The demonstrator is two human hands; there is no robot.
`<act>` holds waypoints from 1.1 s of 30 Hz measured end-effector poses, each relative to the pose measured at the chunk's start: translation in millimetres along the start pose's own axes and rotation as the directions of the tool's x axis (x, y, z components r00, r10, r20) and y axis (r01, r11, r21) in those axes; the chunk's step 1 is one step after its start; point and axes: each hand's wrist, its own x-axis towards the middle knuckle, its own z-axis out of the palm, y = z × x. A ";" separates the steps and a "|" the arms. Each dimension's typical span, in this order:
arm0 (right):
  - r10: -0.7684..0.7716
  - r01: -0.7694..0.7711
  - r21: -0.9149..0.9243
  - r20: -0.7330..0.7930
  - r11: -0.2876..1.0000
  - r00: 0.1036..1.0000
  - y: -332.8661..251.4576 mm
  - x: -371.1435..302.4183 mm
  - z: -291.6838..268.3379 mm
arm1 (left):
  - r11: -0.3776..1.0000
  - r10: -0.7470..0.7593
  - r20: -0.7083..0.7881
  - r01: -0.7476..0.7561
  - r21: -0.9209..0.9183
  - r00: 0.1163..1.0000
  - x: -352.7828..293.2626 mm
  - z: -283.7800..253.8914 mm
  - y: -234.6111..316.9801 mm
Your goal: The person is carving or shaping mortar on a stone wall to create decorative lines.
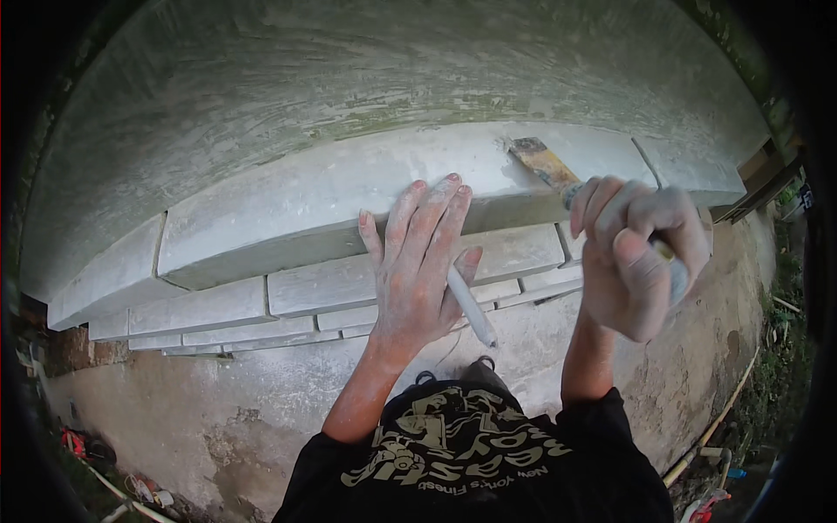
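My right hand (641, 248), dusted white, is closed in a fist around the handle of a scraper (542, 161). The scraper's flat, rust-stained blade points up and left, its tip at the top face of a long pale block (288, 209). My left hand (418, 261) lies with its fingers stretched over that block's front edge, left of the scraper. A pale grey pencil-like stick (472, 307) is tucked under the left thumb, its pointed end toward me. White powder coats both hands.
A plastered grey-green wall (349, 70) curves behind the block. Lower rows of pale blocks (218, 305) step down beneath it. Below lies a stained concrete floor (209, 401), with a bamboo pole (719, 418) and plants (789, 349) along the right.
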 end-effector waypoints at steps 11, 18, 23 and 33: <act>0.118 -0.117 -0.042 0.021 0.992 0.993 -0.2 2.8 2.1 | 1.000 -0.002 0.019 0.001 0.025 1.000 1.4 -1.3 2.5; 0.011 -0.011 0.006 0.033 1.000 0.999 1.8 7.6 1.8 | 1.000 0.005 0.015 -0.005 0.016 1.000 3.2 -1.7 2.9; 0.026 -0.028 0.039 0.049 0.999 0.998 4.9 8.1 1.1 | 1.000 -0.010 0.038 0.009 0.029 0.999 2.2 -2.3 2.4; 0.029 -0.030 0.039 0.021 0.999 0.999 5.1 10.1 0.1 | 1.000 0.003 0.028 -0.003 -0.008 1.000 0.3 -1.9 -0.4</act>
